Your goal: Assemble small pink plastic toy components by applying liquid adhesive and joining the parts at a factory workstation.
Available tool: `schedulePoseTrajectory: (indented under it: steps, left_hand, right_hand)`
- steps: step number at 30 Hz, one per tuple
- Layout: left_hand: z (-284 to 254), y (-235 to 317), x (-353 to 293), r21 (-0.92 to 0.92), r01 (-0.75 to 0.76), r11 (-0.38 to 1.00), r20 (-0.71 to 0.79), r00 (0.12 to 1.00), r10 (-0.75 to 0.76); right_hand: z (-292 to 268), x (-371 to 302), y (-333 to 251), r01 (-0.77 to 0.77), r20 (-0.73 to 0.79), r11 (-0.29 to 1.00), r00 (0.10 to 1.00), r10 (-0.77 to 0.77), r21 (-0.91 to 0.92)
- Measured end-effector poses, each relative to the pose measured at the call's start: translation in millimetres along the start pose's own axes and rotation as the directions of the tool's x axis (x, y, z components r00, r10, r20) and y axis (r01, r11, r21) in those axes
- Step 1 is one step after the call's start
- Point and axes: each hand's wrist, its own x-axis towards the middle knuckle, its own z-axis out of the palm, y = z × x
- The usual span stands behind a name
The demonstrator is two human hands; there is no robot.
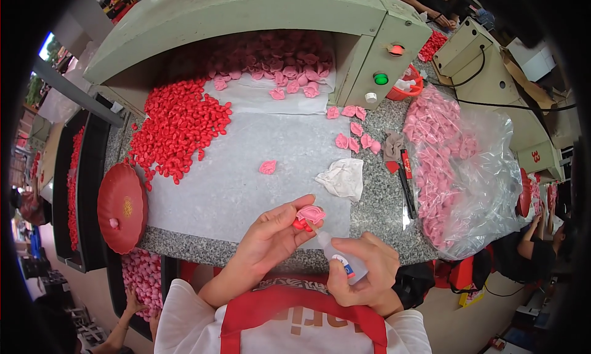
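Observation:
My left hand [269,235] pinches a small pink moulded piece [311,214] with glossy red parts [301,225] at its underside. In my right hand [368,273] is a translucent squeeze bottle [352,260] with a white and blue label, tilted so its thin nozzle meets or nearly meets the red parts; whether it touches I cannot tell. One loose pink piece [267,167] lies on the white sheet [258,138] beyond my hands. A crumpled white cloth [343,178] rests at the sheet's right edge.
A grey-green machine [246,9] arches over many pink pieces [289,64]. Red pieces [178,123] are heaped at left, beside a red scalloped dish [123,207]. A clear bag of pink pieces [434,163] and a black marker [407,193] lie right. Other people work nearby.

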Motion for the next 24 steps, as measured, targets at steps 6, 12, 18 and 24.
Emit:
schedulePoseTrajectory:
  steps: [6, 12, 18, 24]
  left_hand:
    - [-1.8, -0.9, 0.9, -0.013, -0.002, 1.0, 0.0, 1.0, 0.002]
    - [-0.9, -3.0, 1.4, -0.009, -0.009, 1.0, -0.059, 0.998, 0.008]
    - [1.7, -2.2, 0.1, -0.008, -0.018, 1.0, -0.053, 0.998, 0.018]
    - [2.2, -1.7, -0.4, -0.028, -0.021, 0.999, -0.058, 0.998, 0.02]
  right_hand:
    - [-0.7, -0.7, 2.1, -0.005, -0.01, 1.0, 1.0, 0.004, -0.014]
    - [-0.1, -0.4, 1.8, 0.012, -0.01, 1.0, 1.0, -0.012, -0.007]
    - [-2.8, -1.4, 1.7, -0.014, -0.019, 1.0, 1.0, 0.014, -0.001]
    - [-5.3, -1.4, 2.4, -0.04, -0.036, 0.999, 0.999, 0.04, -0.013]
